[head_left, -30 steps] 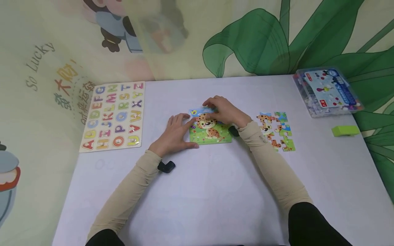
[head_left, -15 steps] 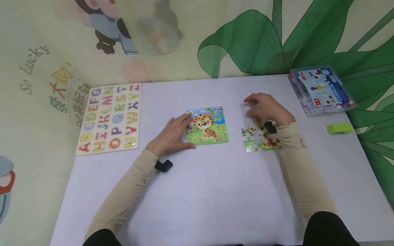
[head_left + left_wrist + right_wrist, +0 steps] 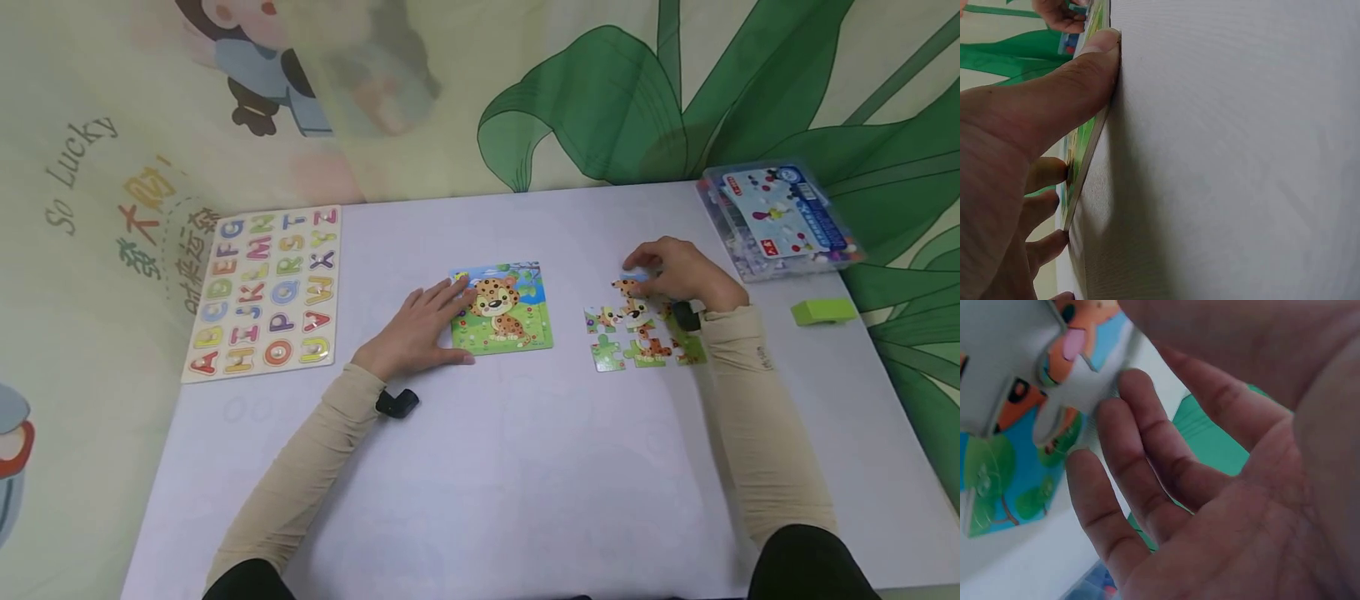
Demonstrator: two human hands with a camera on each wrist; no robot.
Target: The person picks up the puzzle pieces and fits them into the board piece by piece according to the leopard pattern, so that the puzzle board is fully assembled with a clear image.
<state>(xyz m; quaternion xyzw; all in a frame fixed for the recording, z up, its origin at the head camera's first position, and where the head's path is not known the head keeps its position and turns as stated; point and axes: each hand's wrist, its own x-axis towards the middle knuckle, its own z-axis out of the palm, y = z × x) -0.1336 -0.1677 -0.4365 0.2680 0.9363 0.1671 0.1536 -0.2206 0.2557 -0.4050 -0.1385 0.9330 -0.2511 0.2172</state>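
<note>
The left hand lies spread along the left side of a square leopard puzzle board. In the left wrist view its thumb presses at the board's near edge, while other fingertips rest by the edge farther along. On the right, the right hand reaches over a group of loose jigsaw pieces showing parts of a leopard. Its thumb and forefinger are apart at a top piece. In the right wrist view the other fingers extend relaxed beside blue-and-green pieces.
An alphabet board with colourful letters lies at the table's back left. At the back right stands a clear plastic box with a printed label, and a lime-green block sits in front of it. A patterned cloth hangs behind the table.
The right hand has left the puzzle board and moved right to the loose pieces, lowering onto the upper ones. The left hand stays at the board's left side. The head view has shifted slightly.
</note>
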